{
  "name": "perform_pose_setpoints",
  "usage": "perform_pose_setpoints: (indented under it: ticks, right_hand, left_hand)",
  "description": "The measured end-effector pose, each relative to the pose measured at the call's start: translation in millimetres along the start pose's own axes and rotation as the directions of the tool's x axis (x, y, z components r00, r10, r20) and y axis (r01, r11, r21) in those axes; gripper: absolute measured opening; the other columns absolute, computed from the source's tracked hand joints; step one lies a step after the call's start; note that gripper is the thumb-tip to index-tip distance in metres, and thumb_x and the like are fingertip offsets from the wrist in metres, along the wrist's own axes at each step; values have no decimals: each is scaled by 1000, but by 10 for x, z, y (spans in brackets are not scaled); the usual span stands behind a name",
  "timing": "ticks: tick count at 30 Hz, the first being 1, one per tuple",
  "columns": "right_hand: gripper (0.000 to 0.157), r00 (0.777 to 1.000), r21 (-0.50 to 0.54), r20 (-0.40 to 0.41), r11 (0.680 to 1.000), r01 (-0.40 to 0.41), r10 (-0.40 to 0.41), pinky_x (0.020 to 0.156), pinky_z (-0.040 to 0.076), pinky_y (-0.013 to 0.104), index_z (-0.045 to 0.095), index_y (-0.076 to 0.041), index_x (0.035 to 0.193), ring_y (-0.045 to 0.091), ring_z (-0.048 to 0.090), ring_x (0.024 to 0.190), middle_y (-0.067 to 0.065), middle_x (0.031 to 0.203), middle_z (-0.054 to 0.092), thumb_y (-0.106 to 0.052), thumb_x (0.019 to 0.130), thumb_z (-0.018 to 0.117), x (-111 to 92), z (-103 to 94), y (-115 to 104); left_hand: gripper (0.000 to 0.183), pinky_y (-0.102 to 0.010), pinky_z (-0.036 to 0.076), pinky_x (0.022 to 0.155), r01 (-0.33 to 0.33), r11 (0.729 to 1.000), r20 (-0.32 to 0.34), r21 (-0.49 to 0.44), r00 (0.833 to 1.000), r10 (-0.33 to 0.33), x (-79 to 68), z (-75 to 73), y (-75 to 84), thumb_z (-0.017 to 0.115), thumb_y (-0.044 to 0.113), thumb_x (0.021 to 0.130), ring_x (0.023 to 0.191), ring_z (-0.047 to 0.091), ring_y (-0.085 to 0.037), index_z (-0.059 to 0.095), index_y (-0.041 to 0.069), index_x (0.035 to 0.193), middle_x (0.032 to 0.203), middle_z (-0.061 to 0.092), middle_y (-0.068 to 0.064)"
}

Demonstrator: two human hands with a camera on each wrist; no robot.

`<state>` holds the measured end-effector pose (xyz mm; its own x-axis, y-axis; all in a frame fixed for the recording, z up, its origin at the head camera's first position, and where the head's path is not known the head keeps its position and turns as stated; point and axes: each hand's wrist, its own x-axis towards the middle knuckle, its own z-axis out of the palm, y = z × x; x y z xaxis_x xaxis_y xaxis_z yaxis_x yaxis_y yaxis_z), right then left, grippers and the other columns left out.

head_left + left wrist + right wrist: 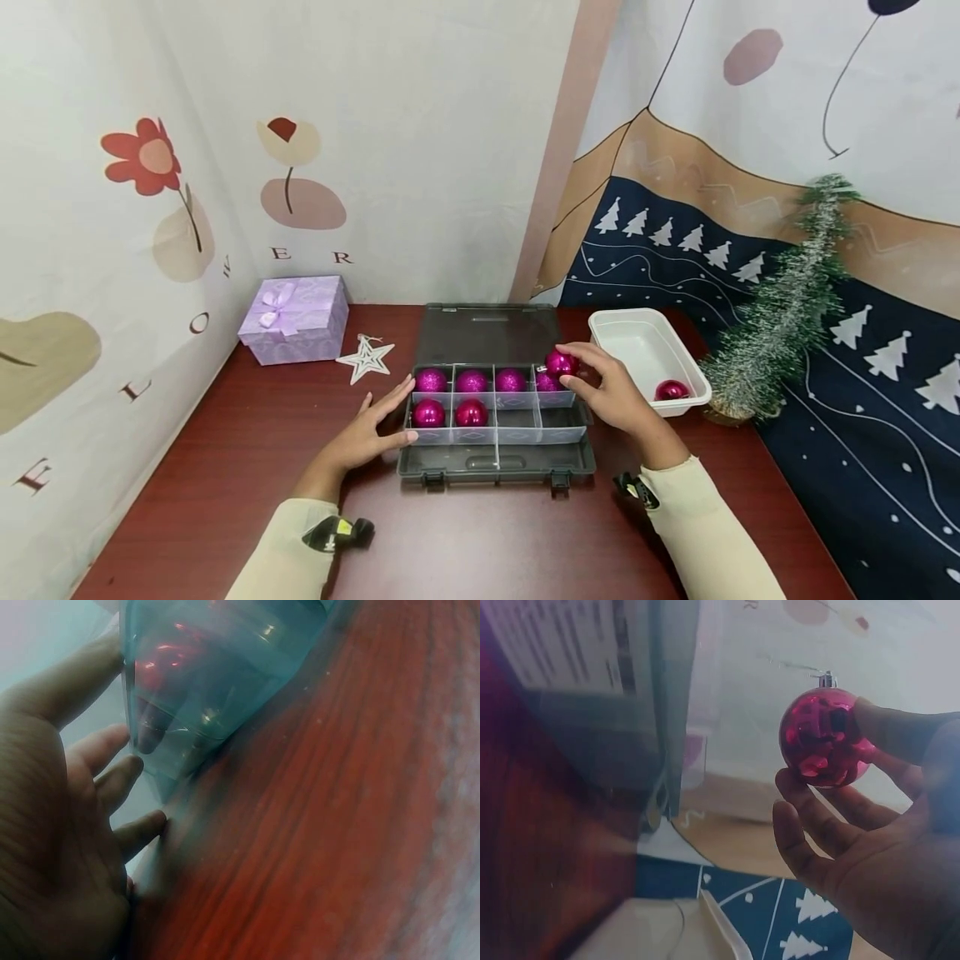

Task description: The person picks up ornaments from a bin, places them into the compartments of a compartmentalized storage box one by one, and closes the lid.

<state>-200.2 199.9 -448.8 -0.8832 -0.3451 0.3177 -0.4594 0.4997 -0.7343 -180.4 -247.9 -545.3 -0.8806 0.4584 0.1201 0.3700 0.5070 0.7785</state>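
My right hand [611, 392] pinches a shiny magenta Christmas bauble [561, 363] above the back right of a divided plastic case [517, 436]. In the right wrist view the bauble [821, 739] has its silver cap upward, between thumb and fingers. Glittery baubles [472, 381] sit in the case's back row, the rightmost partly hidden by the held one. Two shiny baubles [429, 413] fill the left compartments of the row in front. My left hand [366, 433] rests against the case's left side, fingers spread; its fingertips [131, 766] touch the clear wall in the left wrist view.
The dark case lid [491, 333] lies folded back. A white tub [637, 333] at the right holds a shiny bauble [672, 390]. Beyond it stands a small tinsel tree [787, 325]. A lilac gift box [300, 329] and a white star ornament [366, 359] are at the left.
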Motion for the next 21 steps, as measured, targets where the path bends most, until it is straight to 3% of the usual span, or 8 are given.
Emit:
perform_pose_setpoints:
  ticks: [5, 11, 13, 17, 21]
  right_hand:
    - [54, 1000, -11, 24, 1000, 20, -19, 104, 63, 55, 63, -9, 153, 35, 67, 124, 19, 150, 65, -11, 101, 77, 11, 82, -53]
    - [56, 999, -60, 33, 998, 35, -33, 87, 63, 39, 62, -7, 150, 27, 65, 108, 17, 141, 70, -11, 98, 82, 33, 177, -70]
    - [54, 997, -65, 39, 996, 66, -64, 89, 65, 40, 64, -4, 148, 29, 68, 111, 19, 141, 70, -8, 97, 82, 39, 206, -76]
    - [51, 989, -83, 93, 989, 122, -114, 103, 63, 55, 64, -1, 145, 36, 69, 125, 20, 143, 68, -6, 97, 81, 38, 263, -95]
    - [52, 981, -123, 165, 984, 125, -104, 112, 58, 58, 65, -5, 146, 37, 67, 133, 16, 142, 66, -11, 98, 82, 23, 330, -105]
  left_hand:
    - [91, -82, -12, 127, 6, 1000, -2, -7, 1000, -6, -1, 4, 26, 78, 36, 100, 166, 28, -50, 30, 16, 174, 184, 21, -15]
    - [91, -82, -11, 127, 0, 1000, -6, -1, 1000, 0, 6, -3, 33, 78, 35, 99, 166, 28, -50, 30, 15, 174, 184, 21, -14]
    - [91, -83, -11, 127, -6, 1000, -9, 1, 1000, 6, 8, -1, 27, 78, 34, 99, 165, 28, -50, 30, 15, 174, 183, 22, -14]
    - [91, -83, -11, 126, -16, 1000, -12, -8, 1000, 16, 0, 4, 17, 79, 32, 99, 165, 28, -50, 31, 13, 173, 183, 23, -15]
    - [91, -83, -11, 127, -14, 1000, -13, -8, 1000, 14, -5, 9, 12, 79, 32, 98, 165, 28, -50, 31, 13, 174, 183, 23, -15]
